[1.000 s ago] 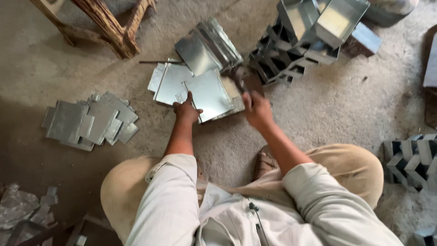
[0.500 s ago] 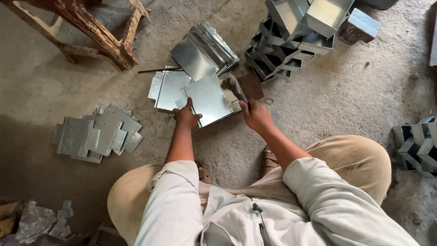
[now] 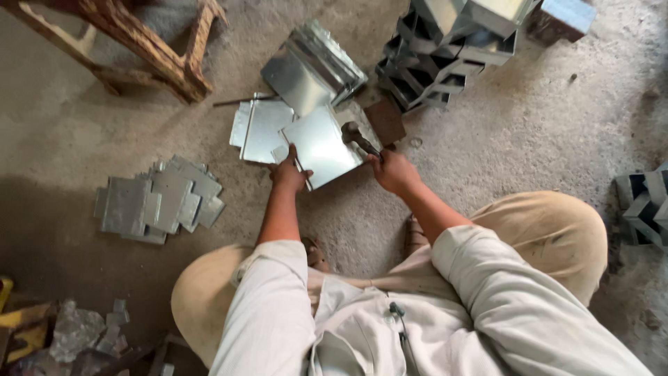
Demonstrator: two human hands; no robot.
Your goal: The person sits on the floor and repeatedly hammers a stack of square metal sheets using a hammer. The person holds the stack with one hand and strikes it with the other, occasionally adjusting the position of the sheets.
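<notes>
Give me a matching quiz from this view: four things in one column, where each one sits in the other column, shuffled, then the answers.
Things
1. dark-headed hammer
2. flat grey sheet-metal square
3. worn wooden stool frame
4. stack of folded shiny metal boxes

Places
A. top left of the floor
B. gripped in the right hand
C. top right, piled up
D. under the left hand

Pairs: 1-B, 2-D, 3-A, 4-C
</notes>
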